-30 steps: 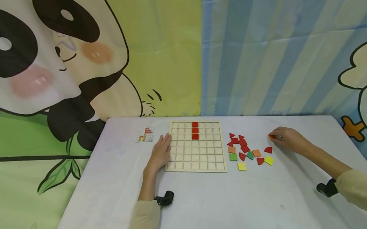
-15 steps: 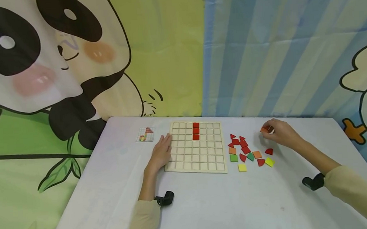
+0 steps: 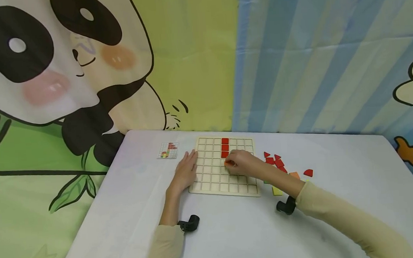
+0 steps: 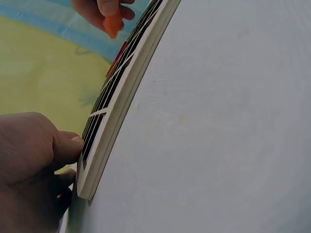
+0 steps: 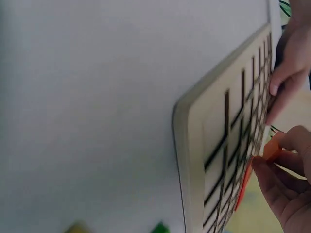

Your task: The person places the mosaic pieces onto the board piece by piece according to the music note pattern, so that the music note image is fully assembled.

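A pale wooden grid board (image 3: 209,178) lies on the white table. Three red square tiles (image 3: 225,147) fill cells in a column from its far edge. Just below that column, my right hand (image 3: 245,164) pinches an orange tile (image 3: 228,164) between thumb and fingers. The right wrist view shows the orange tile (image 5: 273,147) close over the grid, tilted. At the board's left edge rests my left hand (image 3: 185,170), fingers straight and pointing away; in the left wrist view its thumb (image 4: 70,145) touches the rim.
A small pattern card (image 3: 168,150) lies left of the board. To its right are loose tiles, including red squares (image 3: 279,163), a yellow square (image 3: 277,191) and a red quarter circle (image 3: 308,173); my right forearm partly hides them. A printed curtain (image 3: 195,66) hangs behind the table.
My right hand has carried the orange tile leftward from the table's right side to over the board. The left hand stays at the board's edge. The head view has shifted slightly.
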Demonstrator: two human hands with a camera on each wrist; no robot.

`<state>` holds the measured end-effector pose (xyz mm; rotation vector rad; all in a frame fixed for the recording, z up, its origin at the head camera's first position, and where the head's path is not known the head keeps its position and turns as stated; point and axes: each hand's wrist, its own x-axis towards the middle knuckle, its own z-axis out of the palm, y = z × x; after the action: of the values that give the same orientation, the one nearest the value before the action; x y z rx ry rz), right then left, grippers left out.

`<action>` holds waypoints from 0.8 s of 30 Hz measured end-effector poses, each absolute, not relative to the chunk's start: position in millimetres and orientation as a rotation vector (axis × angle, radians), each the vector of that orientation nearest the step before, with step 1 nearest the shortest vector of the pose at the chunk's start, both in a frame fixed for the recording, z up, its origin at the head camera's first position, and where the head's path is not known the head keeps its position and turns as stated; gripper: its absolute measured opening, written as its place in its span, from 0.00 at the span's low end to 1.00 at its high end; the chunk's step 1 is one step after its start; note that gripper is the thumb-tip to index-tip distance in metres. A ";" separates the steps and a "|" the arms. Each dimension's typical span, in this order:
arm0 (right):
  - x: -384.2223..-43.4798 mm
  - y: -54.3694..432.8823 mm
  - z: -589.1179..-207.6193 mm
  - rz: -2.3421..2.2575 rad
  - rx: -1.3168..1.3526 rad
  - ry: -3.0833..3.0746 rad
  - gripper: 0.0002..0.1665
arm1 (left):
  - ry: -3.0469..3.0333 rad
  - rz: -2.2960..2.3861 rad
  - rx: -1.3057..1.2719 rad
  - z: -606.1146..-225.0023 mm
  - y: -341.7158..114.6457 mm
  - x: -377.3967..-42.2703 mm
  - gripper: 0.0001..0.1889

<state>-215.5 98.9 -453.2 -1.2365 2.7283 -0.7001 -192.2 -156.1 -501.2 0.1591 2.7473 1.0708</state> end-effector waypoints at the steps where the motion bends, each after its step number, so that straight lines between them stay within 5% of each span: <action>1: -216.3 93.6 -456.0 -0.654 -1.252 2.738 0.06 | 2.751 1.070 0.164 -501.5 -155.3 -192.5 0.28; 24: -226.2 79.2 -457.8 -0.548 -1.058 2.735 0.10 | 2.758 1.046 0.142 -500.7 -154.0 -193.6 0.28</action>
<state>-226.2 79.2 -457.8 -1.0579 2.7347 -0.5482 -193.6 -154.0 -500.7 0.1422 2.7585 1.0458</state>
